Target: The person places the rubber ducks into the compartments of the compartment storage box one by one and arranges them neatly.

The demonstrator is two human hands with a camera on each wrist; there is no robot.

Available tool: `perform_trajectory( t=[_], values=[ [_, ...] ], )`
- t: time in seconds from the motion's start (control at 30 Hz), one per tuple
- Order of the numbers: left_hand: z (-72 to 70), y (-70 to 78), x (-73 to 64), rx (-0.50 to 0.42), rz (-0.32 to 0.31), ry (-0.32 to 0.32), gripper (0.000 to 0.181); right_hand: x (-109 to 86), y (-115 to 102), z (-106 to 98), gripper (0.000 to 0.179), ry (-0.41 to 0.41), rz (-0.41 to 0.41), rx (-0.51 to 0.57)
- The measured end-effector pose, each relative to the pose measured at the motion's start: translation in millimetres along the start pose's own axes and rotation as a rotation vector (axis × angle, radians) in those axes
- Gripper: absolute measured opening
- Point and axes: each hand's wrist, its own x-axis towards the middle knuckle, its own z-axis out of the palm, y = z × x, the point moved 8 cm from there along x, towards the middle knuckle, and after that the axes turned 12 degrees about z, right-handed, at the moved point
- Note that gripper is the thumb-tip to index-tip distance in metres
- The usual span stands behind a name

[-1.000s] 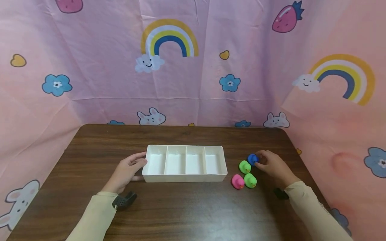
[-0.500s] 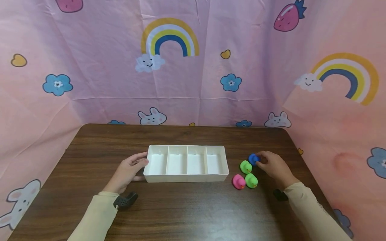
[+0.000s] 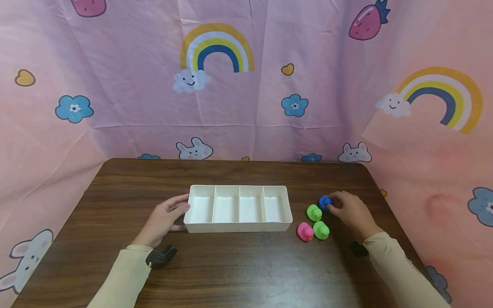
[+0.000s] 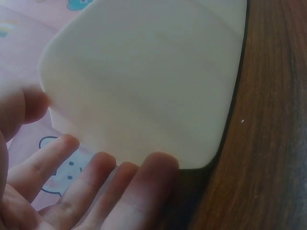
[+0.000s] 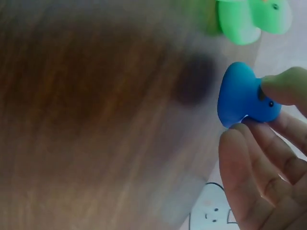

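My right hand (image 3: 353,214) pinches a blue toy duck (image 3: 325,202) by its head between thumb and fingers. In the right wrist view the blue duck (image 5: 237,96) shows its rounded base, and a dark shadow lies on the table beside it. Close by stand a green duck (image 3: 314,212), a second green duck (image 3: 321,230) and a pink duck (image 3: 305,232). My left hand (image 3: 161,220) rests its fingertips against the left end of a white box (image 3: 239,227) with several compartments. In the left wrist view, relaxed fingers (image 4: 93,175) touch the box's end wall (image 4: 148,81).
The brown wooden table (image 3: 239,269) carries the box at its middle and the ducks to the right of it. Behind the table's far edge hangs a pink and purple printed cloth (image 3: 231,109), which also runs along both sides.
The blue duck, pinched by my right hand, has shifted slightly up and away from the nearest green duck. My left hand stays at the box's end.
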Motion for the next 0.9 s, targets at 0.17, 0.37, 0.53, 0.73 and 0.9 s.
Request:
perform_trajectory(
  t=[0.17, 0.37, 0.53, 0.73, 0.9],
  values=[
    [0.3, 1.8, -1.4, -0.002, 0.001, 0.001, 0.063, -2.6, -9.5, -15.5, 0.033, 0.046, -0.017, -0.003],
    [0.9, 2.2, -1.9, -0.011, 0.000, -0.001, 0.062, -6.1, -36.8, -34.4, 0.032, 0.120, -0.077, 0.029],
    [-0.3, 1.7, -1.9, -0.015, -0.002, 0.006, 0.061, -9.2, -79.6, -42.4, 0.032, 0.136, -0.123, 0.081],
    [-0.2, 2.1, -2.7, -0.012, -0.005, 0.007, 0.062, -11.7, -136.2, -35.3, 0.032, 0.085, -0.147, 0.142],
    [0.4, 3.8, -3.6, -0.011, -0.014, 0.006, 0.058, -13.6, -187.0, -27.2, 0.033, 0.067, -0.225, 0.161]
  ],
)
